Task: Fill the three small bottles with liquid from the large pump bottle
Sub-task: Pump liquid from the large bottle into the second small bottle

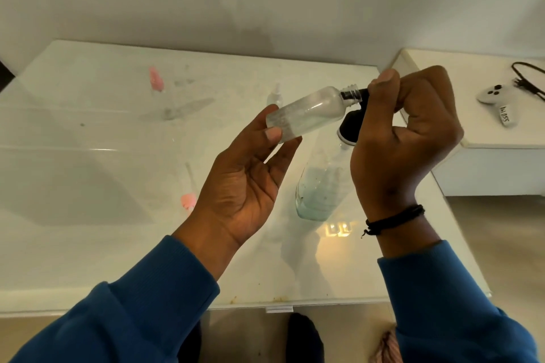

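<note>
I held my left hand (247, 186) palm up, fingers loosely curled, pinching the base of a small clear bottle (309, 113) between thumb and fingertips. I kept it tilted almost on its side, neck pointing at my right hand (404, 132), I think so the open threaded mouth would meet the black nozzle (364, 94). My right hand was closed round the pump head, thumb on top and fingers curled under it, which I judge was the grip for pressing a dose out. The small bottle looked mostly empty, with only a cloudy film on its wall; whether any liquid was in it I could not tell.

Just below my right hand stood the large pump bottle (318, 186) on the bench (88, 156), clear, with pale bluish liquid filling only its lower part.

Left of my left hand lay a pink-tipped item (188, 200), its kind unclear. Beyond my hands stood another small bottle (275, 97), seemingly empty, and farther left a pink-capped one (156, 79). Well right of my right hand, a white controller (498, 100) sat on a side unit.
</note>
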Motion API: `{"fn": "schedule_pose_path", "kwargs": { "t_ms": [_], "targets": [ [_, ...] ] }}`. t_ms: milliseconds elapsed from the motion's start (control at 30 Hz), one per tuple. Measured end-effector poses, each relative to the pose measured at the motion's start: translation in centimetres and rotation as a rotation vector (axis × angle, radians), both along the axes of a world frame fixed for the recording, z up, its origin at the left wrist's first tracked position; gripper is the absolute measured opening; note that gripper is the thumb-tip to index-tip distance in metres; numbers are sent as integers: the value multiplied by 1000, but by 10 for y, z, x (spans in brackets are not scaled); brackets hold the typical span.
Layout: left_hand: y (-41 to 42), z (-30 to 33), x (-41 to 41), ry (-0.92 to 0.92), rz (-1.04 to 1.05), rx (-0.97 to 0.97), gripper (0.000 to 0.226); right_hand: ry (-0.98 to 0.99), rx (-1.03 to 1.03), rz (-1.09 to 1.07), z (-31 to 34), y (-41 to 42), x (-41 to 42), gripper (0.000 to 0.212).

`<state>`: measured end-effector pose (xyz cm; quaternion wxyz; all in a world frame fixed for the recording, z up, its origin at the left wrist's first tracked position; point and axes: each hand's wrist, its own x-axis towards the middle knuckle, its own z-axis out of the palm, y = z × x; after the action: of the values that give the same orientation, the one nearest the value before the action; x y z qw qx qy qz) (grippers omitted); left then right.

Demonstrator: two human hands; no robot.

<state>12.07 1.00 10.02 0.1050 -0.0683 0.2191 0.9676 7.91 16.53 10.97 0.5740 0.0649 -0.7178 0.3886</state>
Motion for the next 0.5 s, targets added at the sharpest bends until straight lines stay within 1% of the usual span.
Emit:
{"fn": "schedule_pose_path", "kwargs": {
  "t_ms": [200, 367, 500],
  "targets": [
    [-1, -4, -1, 14, 1, 9, 31, 1, -11, 1, -3, -3, 0, 40],
    [-1, -2, -2, 27, 8, 4, 24, 6, -5, -7, 3, 0, -2, 40],
    [-1, -3, 1, -11, 25, -7, 21, -9, -24, 19, -4, -6, 0, 40]
  ]
}}
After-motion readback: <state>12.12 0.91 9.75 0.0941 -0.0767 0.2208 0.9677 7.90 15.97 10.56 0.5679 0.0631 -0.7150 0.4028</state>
